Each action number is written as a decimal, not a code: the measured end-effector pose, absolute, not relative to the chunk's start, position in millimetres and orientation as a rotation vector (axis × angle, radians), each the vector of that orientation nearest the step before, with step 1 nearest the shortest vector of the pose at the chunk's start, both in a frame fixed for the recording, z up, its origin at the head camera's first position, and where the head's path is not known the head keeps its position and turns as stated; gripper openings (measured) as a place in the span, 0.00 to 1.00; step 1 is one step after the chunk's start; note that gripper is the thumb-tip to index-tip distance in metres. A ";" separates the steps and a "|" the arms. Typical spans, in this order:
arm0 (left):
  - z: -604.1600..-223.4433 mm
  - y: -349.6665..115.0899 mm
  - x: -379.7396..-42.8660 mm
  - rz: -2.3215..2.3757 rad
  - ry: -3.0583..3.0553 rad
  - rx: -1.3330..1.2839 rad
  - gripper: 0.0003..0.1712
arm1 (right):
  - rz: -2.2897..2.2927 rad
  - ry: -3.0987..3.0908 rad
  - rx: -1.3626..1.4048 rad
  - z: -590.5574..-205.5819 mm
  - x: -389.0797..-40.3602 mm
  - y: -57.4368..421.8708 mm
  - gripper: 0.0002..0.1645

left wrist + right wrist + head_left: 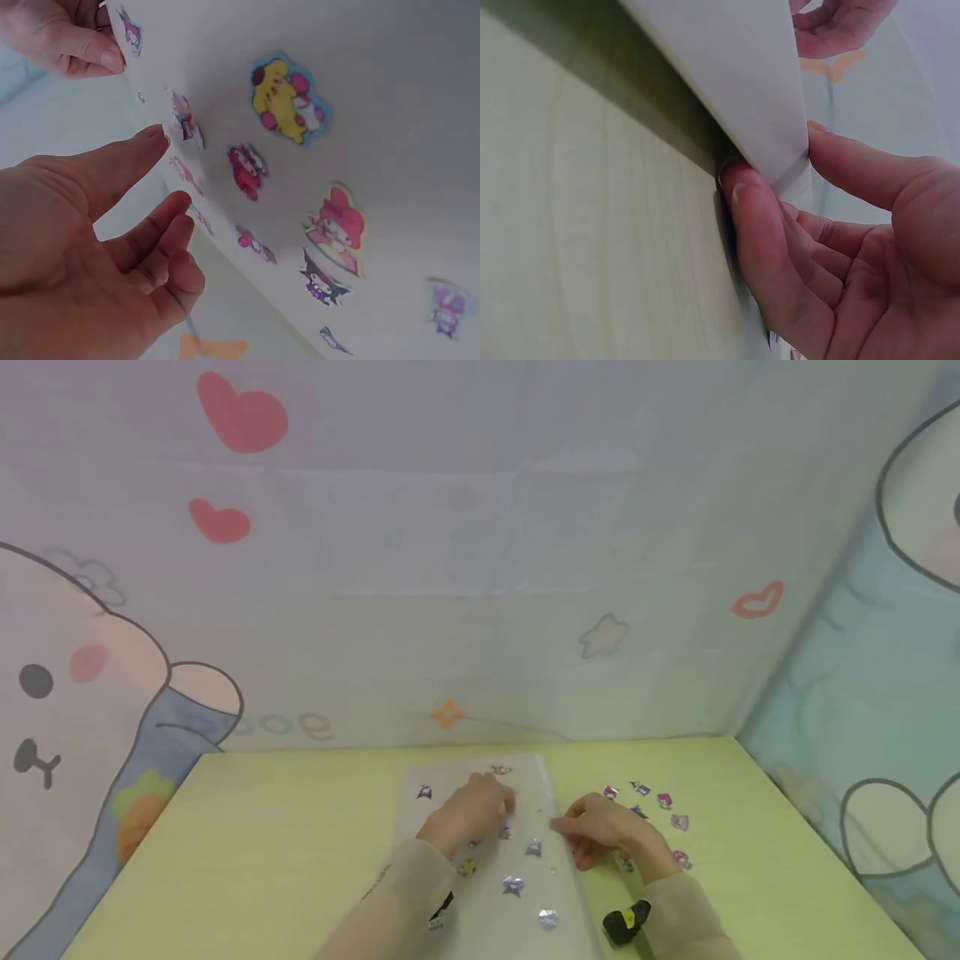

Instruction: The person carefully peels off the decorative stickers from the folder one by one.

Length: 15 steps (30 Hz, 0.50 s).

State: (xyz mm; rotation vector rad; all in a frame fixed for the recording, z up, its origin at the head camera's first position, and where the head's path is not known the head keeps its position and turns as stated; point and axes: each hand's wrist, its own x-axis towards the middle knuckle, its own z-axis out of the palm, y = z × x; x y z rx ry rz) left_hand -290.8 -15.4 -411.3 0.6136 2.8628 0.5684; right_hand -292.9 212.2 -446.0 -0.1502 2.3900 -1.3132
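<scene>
A white board (491, 931) lies on the table, with several cartoon stickers spread over its top. My left hand (476, 810) hovers above its far half. In the left wrist view, the thumb and fingers (154, 289) are apart with nothing between them, and the thumb tip overlaps the board's edge near a pink character sticker (184, 172). A yellow dog sticker (281, 101) sits farther in on the surface. My right hand (603, 827) pinches the board's right edge, the thumb (870, 165) at the upper edge and a curled finger (761, 232) at the lower one.
Loose cut-out stickers (679, 822) are scattered on the pale yellow-green table (262, 852) to the right of the board. A black device with a yellow mark (626, 922) is at my right wrist. A printed curtain (465, 635) hangs behind the table.
</scene>
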 end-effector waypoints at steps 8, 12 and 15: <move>-425.9 -13.9 -295.6 0.378 2.978 0.676 0.03 | -1.309 2.387 -0.141 -447.9 -293.0 207.5 0.15; -431.1 -14.7 -300.2 0.379 2.995 0.720 0.08 | -1.301 2.402 -0.131 -446.0 -293.4 206.2 0.16; -433.0 -15.3 -302.6 0.392 3.008 0.736 0.12 | -1.295 2.408 -0.130 -445.5 -293.7 205.4 0.16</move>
